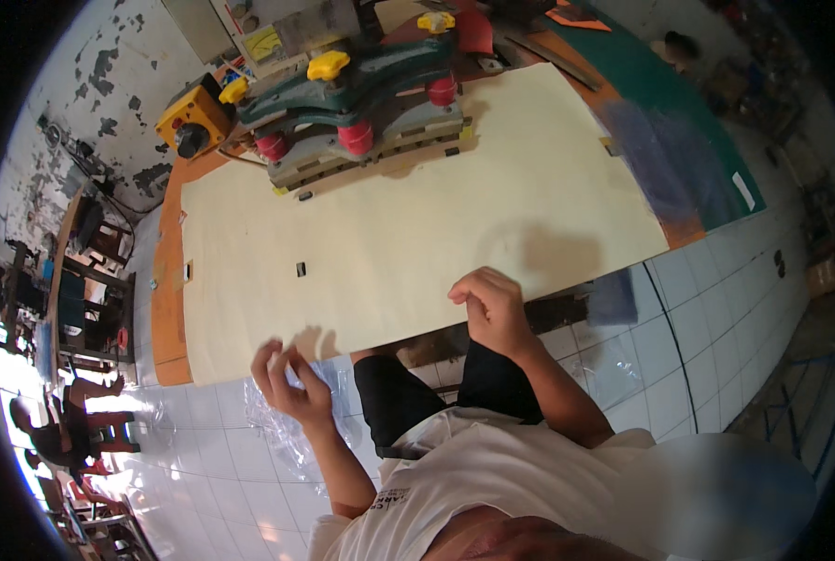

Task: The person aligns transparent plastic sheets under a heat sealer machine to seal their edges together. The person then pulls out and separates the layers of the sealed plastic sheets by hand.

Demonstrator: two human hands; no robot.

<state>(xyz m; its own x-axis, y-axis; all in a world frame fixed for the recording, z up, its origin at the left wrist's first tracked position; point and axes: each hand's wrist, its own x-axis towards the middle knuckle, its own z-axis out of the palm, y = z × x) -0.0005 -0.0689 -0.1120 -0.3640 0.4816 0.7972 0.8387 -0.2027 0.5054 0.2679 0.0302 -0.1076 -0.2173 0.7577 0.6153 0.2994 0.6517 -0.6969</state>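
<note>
To handle the sheet [389,271] well, it seems best to keep it flat on the table [167,323], guide both sides evenly and keep fingers clear of the clamp [361,79] at the far side. The left hand [291,383] is loosely spread, empty, beside the sheet's near left edge; the right hand [492,307], curled, contents unclear, overlaps its near edge.

The cream sheet [417,248] leaves open room midway, the green press [389,71] blocking its far left.
</note>
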